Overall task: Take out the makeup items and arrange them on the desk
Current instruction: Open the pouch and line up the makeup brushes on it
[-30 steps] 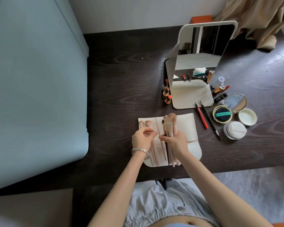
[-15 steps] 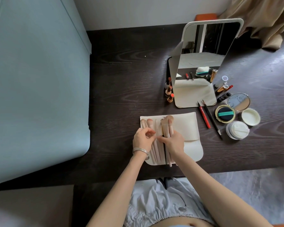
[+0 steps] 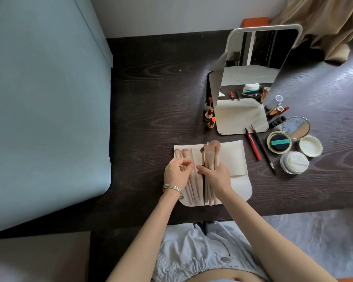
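Vs. half a sec ago: the right hand [image 3: 216, 177] has lifted its bundle of pale pink makeup brushes [image 3: 210, 157] a bit further toward the far edge of the cream fabric brush roll [image 3: 235, 157]; bristle tips now poke just past that edge. The left hand [image 3: 176, 173] is in much the same spot, fingers a little more spread. Brush roll hasn't shifted on the dark wood-grain desk [image 3: 151, 98].

Around: white-framed standing mirror [image 3: 253, 66] far-right of the roll, on its cream base. Three uncapped lipsticks w/ gold bases [image 3: 209, 112] upright just left of the mirror base. Red pencil and black pencil [image 3: 257, 145] lie side by side right of the roll. Further right: open gold cushion compact w/ dark puff [image 3: 279, 142], white round lid [image 3: 310, 146], clear jar w/ white puff [image 3: 293, 162]. Small tubes beside the mirror's right side, too small to tell apart. Pale blue bed [image 3: 45, 108] fills the left. Nothing blocks the hands; the hands cover the middle of the roll.

Right hand: fingers curled round several brush handles, gripping them as a bunch, heads pointing far. Left hand: thumb and forefinger pinching close together over the handles of the pink brushes left lying in the roll [image 3: 190, 180], silver bangles [image 3: 172, 189] on the wrist; can't tell if it actually pinches one.
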Available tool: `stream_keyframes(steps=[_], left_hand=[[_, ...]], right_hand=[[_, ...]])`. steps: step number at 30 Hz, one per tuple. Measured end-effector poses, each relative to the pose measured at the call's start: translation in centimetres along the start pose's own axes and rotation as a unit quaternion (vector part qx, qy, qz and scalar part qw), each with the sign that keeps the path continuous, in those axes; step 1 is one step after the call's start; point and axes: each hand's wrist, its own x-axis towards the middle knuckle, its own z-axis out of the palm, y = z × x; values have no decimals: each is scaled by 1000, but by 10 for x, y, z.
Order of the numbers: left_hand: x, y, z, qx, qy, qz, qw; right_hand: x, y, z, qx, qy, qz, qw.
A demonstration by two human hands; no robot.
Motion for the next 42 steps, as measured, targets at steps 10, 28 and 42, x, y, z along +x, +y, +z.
stream_keyframes(steps=[10, 28, 42], left_hand=[[5, 26, -5, -203, -122, -139, 961], [4, 12, -5, 14, -38, -35, 999], [5, 1, -2, 50, -69, -9, 996]], right_hand=[[-11, -11, -21, 126, -142, 24, 982], [7, -4, -13, -90, 19, 18, 996], [16, 3, 2, -165, 48, 19, 985]])
